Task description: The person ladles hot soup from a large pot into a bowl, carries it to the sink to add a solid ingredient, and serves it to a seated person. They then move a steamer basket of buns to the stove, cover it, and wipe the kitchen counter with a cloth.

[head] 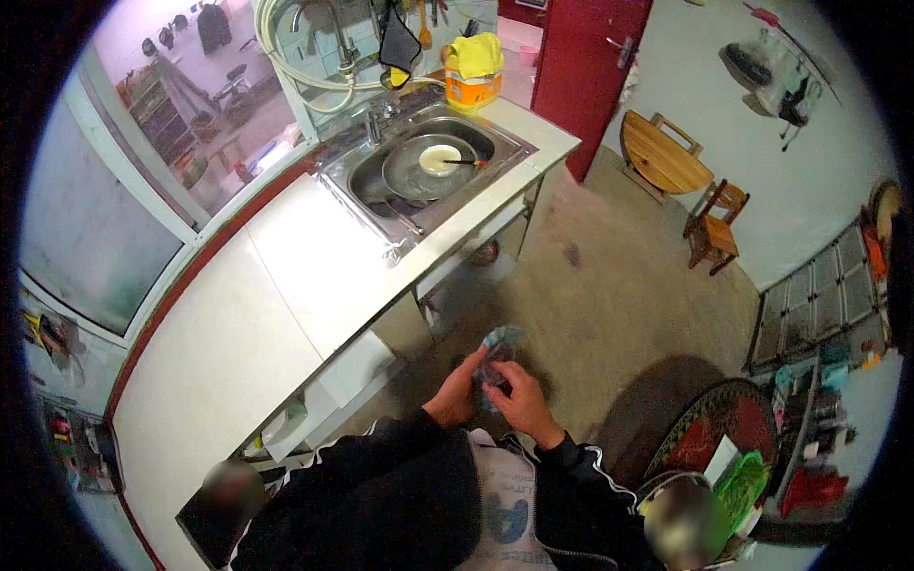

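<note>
In front of my chest, over the floor, my left hand (455, 391) grips a crumpled bluish item (504, 337) with a light patterned end. Whether it is cloth or plastic wrapping cannot be made out. My right hand (527, 405) has its bent fingers on the nearer part of the same item and hides some of it. Both hands are apart from the white countertop (207, 335) on the left. Farther off, a stainless-steel sink (341, 187) holds a wide metal basin (407, 182). Inside the basin sits a pale bowl (437, 161) with a dark-handled utensil (468, 163) across its rim.
A yellow cloth (477, 56) drapes over an orange-and-yellow container (473, 91) beside the sink. Beyond stand a red door (582, 78), a folded wooden table (660, 157) and a small wooden chair (712, 227). At right is a round table (685, 446) with a green basket (742, 489).
</note>
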A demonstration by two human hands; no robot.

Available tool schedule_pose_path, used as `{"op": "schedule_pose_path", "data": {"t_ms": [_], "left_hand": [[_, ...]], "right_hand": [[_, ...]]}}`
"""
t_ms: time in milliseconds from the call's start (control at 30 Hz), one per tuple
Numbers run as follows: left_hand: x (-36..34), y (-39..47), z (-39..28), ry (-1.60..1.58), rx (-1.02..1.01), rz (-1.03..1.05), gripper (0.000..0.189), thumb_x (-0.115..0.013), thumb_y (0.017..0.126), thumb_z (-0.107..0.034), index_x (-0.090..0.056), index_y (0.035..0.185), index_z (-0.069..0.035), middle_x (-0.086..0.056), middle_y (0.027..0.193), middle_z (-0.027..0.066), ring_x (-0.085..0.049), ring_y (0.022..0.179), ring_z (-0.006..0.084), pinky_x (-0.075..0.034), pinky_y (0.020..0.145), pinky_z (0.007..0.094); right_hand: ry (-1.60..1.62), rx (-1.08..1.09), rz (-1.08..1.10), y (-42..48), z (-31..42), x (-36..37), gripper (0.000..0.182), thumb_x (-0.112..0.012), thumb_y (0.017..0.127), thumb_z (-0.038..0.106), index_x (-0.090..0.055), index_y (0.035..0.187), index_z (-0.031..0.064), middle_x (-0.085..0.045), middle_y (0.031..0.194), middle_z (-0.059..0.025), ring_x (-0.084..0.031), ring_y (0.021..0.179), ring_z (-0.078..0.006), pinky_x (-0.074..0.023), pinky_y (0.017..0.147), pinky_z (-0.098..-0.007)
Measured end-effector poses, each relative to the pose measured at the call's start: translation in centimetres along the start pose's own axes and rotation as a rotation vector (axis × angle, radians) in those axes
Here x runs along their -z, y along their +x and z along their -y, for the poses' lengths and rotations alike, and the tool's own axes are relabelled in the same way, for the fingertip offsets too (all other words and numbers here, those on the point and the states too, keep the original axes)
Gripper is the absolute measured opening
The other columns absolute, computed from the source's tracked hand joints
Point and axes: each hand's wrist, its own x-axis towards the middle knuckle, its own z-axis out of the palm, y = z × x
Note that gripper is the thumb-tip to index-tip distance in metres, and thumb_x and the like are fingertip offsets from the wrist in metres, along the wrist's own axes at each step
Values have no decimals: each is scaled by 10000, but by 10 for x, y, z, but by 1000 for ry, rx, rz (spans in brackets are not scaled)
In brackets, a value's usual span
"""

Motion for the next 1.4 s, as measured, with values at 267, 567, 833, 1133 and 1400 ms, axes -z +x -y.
{"op": "schedule_pose_path", "data": {"t_ms": [267, 567, 833, 1133, 1400], "left_hand": [[7, 120, -84, 599, -447, 195, 376, -395, 927, -318, -483, 1197, -70, -566, 1107, 84, -553, 982, 214, -446, 885, 363], [-30, 189, -213, -272, -238, 264, 326, -451, 905, -231, -451, 1173, -44, -539, 1112, 90, -546, 952, 215, -442, 858, 356], [-1, 207, -254, 220, -831, -291, 364, -396, 918, -323, -499, 1123, -40, -574, 990, 135, -567, 869, 260, -474, 775, 375], [-27, 245, -273, -782, -1002, -225, 385, -370, 902, -350, -519, 1047, -27, -563, 908, 170, -547, 780, 284, -470, 726, 378], [-53, 290, -232, -974, -1155, -273, 423, -401, 878, -375, -520, 1100, -36, -553, 958, 151, -521, 835, 278, -454, 756, 367]], "right_hand": [[55, -17, 147, 129, -44, 39, 361, -590, 826, 162, -506, 1135, -5, -593, 978, -124, -566, 818, -156, -464, 693, -286], [109, 36, 250, 293, -67, 74, 277, -564, 834, 144, -548, 1089, 37, -580, 1047, -121, -615, 871, -220, -500, 695, -288], [24, 81, 319, 462, -162, 107, 212, -523, 871, 122, -575, 1028, -10, -602, 926, -105, -604, 807, -176, -483, 705, -288], [-614, 758, 709, 652, -251, 56, 291, -526, 793, 91, -543, 1082, 61, -541, 967, -101, -545, 887, -282, -448, 748, -394], [-625, 1262, 920, 691, -297, 14, 353, -503, 780, 57, -523, 1130, 96, -467, 1147, -123, -481, 1023, -294, -357, 927, -377]]}}
